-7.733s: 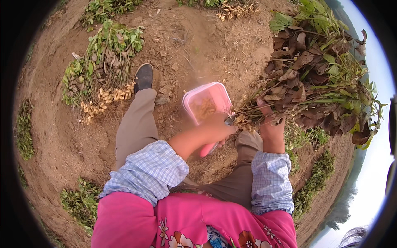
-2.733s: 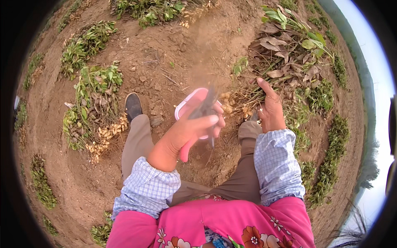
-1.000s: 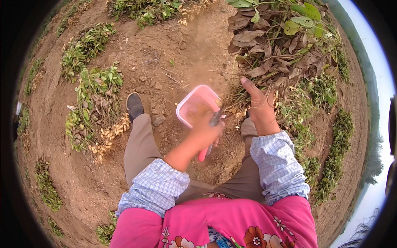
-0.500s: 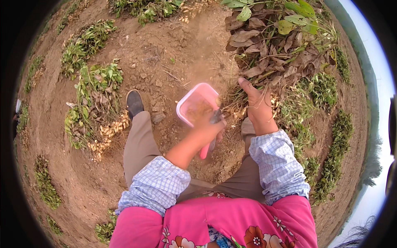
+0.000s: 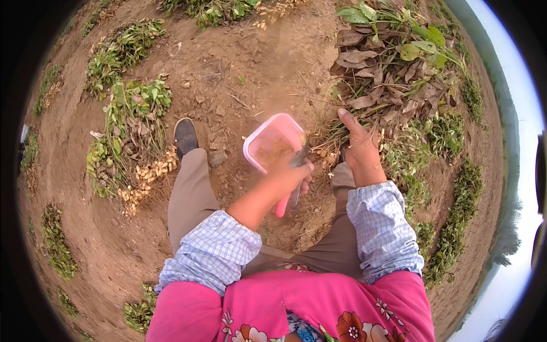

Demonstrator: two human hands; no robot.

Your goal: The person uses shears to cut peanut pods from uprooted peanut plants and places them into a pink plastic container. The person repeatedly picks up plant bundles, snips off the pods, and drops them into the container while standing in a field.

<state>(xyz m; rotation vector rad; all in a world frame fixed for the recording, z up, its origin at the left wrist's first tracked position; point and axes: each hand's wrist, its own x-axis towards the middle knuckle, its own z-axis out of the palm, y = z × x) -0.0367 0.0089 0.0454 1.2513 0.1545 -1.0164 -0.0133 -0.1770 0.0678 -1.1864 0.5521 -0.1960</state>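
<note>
My left hand (image 5: 292, 175) is closed around a blurred grey, blade-like tool (image 5: 299, 155), whose exact kind I cannot make out. Just beyond it is a pink rectangular plastic container (image 5: 248, 149) with brown matter inside. A pink bar (image 5: 281, 207) sticks out below the same hand; whether it belongs to the container is hidden. On the right, my right hand (image 5: 362, 149) grips a bundle of peanut plants (image 5: 393, 85) with dry brown and green leaves. Its thumb points up while the other fingers are hidden. Stems and roots reach left from that hand toward the container.
Pulled peanut plants (image 5: 134, 125) with pale pods lie left of my shoe (image 5: 186, 137). More plants (image 5: 213, 10) lie at the far side, and a green row (image 5: 458, 222) runs along the right. Dry brown soil (image 5: 211, 74) with clods lies between them.
My right hand and the peanut bundle have shifted slightly to the right. The left hand stays beside the pink container, still blurred by motion.
</note>
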